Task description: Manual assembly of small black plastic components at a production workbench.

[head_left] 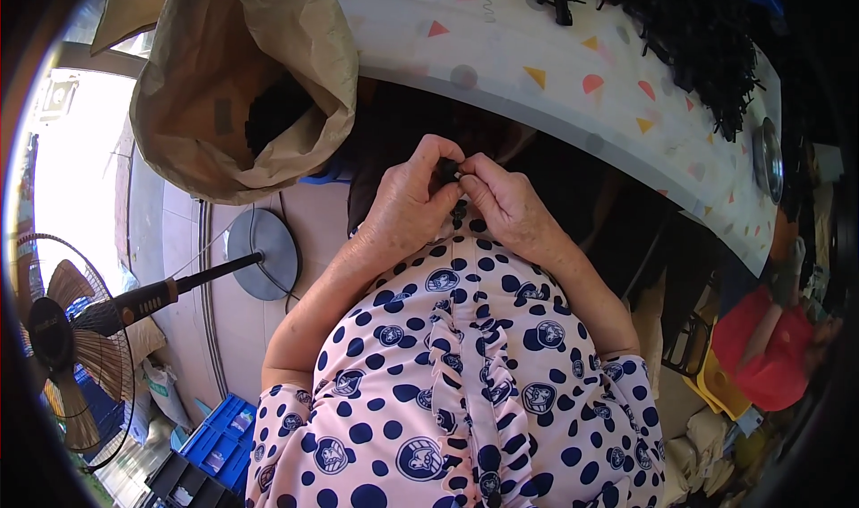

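My left hand (407,195) and my right hand (510,199) meet in front of my chest, fingertips almost touching. Between them is a small black piece (447,170), pinched by the thumb and bent forefinger of the left. The right thumb and forefinger close on its other side. Fingers cover most of it, so its exact kind is unclear. Beyond my left hand stands a large open brown paper sack (331,60) with black material (282,114) inside. At the far right, a big heap of thin black parts (689,34) lies on the table.
A patterned cloth covers the table (501,69) ahead, with a round metal dish (767,161) at its right edge. A fan (67,329) and its round base (262,253) are at left, above blue crates (215,441). A person in red (765,347) is at right.
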### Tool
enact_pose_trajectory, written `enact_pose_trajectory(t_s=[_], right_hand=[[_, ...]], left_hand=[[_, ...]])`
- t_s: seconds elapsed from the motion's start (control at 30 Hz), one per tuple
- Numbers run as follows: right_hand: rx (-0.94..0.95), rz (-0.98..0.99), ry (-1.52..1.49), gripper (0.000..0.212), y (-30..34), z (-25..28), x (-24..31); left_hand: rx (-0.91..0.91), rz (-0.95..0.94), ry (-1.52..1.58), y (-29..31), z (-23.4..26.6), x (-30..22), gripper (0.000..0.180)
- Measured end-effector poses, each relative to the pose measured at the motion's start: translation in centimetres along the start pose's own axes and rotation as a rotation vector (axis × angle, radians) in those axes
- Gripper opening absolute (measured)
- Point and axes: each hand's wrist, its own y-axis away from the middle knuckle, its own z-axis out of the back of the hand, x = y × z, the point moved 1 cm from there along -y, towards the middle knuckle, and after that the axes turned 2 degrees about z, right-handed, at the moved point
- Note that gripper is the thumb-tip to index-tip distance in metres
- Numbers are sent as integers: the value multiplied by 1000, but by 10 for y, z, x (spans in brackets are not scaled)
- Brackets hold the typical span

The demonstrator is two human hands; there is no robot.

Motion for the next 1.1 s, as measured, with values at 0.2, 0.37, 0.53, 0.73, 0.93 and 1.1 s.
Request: enact_pose_trajectory(t_s=[0.2, 0.37, 0.53, 0.73, 0.93, 1.1], right_hand=[[-66, 11, 57, 13, -6, -4, 0], [-160, -3, -22, 12, -6, -6, 3], [-205, 81, -199, 19, -7, -1, -10], [-198, -61, -568, 20, -10, 6, -11], [-177, -29, -643, 22, -11, 10, -14], [-175, 10, -755, 36, -5, 10, -5]], left_hand=[[-91, -19, -152, -2, -5, -3, 31], [-228, -235, -301, -3, -10, -5, 33], [-203, -87, -42, -7, -11, -8, 30], [-6, 135, 1103, -11, 7, -4, 28], [221, 172, 1081, -10, 3, 8, 32], [192, 196, 1100, -11, 1, 5, 31]])
